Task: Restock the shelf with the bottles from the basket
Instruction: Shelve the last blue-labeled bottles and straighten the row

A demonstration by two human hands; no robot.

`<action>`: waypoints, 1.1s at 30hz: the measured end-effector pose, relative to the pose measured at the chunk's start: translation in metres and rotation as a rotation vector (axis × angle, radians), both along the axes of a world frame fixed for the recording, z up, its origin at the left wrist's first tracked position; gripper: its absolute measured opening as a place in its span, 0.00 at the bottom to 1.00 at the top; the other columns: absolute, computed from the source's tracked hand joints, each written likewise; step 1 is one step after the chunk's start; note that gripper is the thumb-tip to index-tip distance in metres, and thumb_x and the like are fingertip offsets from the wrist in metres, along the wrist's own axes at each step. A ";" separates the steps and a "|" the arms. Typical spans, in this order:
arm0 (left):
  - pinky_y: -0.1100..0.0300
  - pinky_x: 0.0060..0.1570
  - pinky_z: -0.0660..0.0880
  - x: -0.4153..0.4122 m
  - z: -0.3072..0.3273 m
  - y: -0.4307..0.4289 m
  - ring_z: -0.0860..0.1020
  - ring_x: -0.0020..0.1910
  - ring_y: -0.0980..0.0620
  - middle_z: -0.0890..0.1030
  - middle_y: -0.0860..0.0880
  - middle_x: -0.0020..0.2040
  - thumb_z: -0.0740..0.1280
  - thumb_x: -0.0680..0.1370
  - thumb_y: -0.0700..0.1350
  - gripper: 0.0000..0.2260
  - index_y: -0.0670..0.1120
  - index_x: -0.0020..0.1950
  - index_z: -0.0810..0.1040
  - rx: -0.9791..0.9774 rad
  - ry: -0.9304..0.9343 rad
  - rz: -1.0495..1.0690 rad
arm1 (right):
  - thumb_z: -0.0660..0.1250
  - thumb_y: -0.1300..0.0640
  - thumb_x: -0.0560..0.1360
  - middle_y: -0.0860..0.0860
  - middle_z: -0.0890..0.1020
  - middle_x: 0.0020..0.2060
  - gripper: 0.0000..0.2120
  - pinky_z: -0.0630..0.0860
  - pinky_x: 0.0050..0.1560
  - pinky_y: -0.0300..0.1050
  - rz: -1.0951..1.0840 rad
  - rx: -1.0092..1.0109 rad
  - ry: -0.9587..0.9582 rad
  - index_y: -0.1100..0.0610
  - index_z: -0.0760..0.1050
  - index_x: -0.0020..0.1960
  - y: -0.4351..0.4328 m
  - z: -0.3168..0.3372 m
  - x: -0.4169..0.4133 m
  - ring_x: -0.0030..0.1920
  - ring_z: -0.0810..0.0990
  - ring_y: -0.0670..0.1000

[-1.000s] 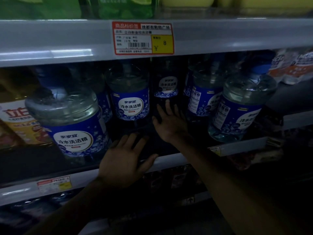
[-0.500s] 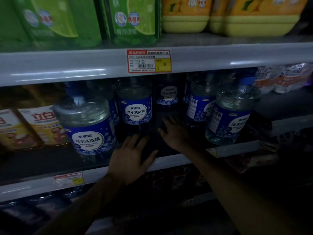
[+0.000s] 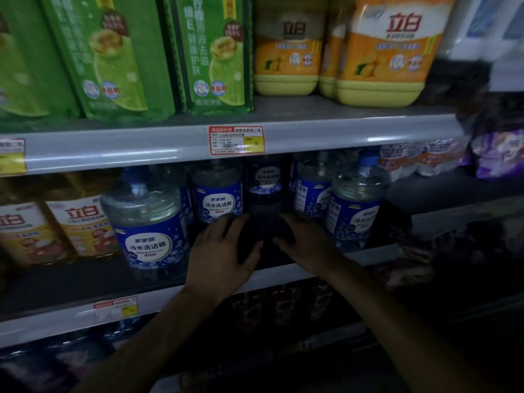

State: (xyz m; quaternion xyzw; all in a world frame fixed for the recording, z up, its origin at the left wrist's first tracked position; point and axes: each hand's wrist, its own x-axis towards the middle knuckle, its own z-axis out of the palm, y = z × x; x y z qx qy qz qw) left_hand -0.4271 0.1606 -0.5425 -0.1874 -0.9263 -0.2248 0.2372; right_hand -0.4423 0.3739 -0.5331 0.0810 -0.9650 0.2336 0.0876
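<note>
We count five clear bottles (image 3: 217, 198) with blue labels on the middle shelf (image 3: 56, 324). There is a front left bottle (image 3: 147, 222), a front right bottle (image 3: 355, 211), and three set further back, the middle one of these deep in shadow. A sliver of blue label behind the front left bottle may belong to a sixth, but we cannot tell. To their left stand two amber bottles (image 3: 82, 222). The upper shelf (image 3: 113, 151) carries three green packs (image 3: 113, 58) and three yellow jugs (image 3: 385, 52), one jug mostly hidden between the other two. We see three price tags (image 3: 236, 139), two on the upper shelf's rail and one on the middle shelf's rail. Both hands reach into the dark gap between the two front bottles. The left hand (image 3: 224, 256) lies palm down, its fingers stretched forward and slightly spread, the thumb out toward the right. The right hand (image 3: 307, 242) points its fingers forward and leftward, thumb apart. Both are loosely open and grip nothing we can make out; the space between them is too dark to read. The front left bottle stands just beside the left hand, and the front right bottle just beside the right hand. One rear bottle sits just beyond the left fingertips, and the shadowed one stands behind the gap between the hands.
</note>
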 end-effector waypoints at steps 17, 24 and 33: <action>0.53 0.65 0.76 0.014 0.029 0.104 0.73 0.70 0.54 0.73 0.55 0.72 0.68 0.76 0.66 0.32 0.60 0.78 0.66 0.418 -0.294 -0.237 | 0.76 0.51 0.74 0.49 0.86 0.50 0.14 0.80 0.50 0.47 -0.490 -0.789 0.223 0.54 0.80 0.57 0.106 0.031 0.055 0.52 0.84 0.49; 0.49 0.69 0.75 -0.011 0.005 0.159 0.74 0.70 0.53 0.74 0.53 0.74 0.76 0.73 0.60 0.36 0.57 0.78 0.65 0.552 -0.499 -0.313 | 0.69 0.42 0.78 0.49 0.82 0.54 0.19 0.78 0.48 0.46 -0.597 -1.021 0.045 0.55 0.79 0.61 0.120 0.029 0.031 0.49 0.81 0.49; 0.47 0.66 0.78 -0.040 -0.010 0.207 0.77 0.69 0.54 0.77 0.53 0.72 0.79 0.72 0.56 0.37 0.52 0.77 0.69 0.801 -0.450 -0.320 | 0.60 0.62 0.82 0.55 0.85 0.52 0.15 0.81 0.45 0.43 -0.407 -1.238 -0.015 0.63 0.78 0.65 0.141 0.029 0.011 0.50 0.84 0.54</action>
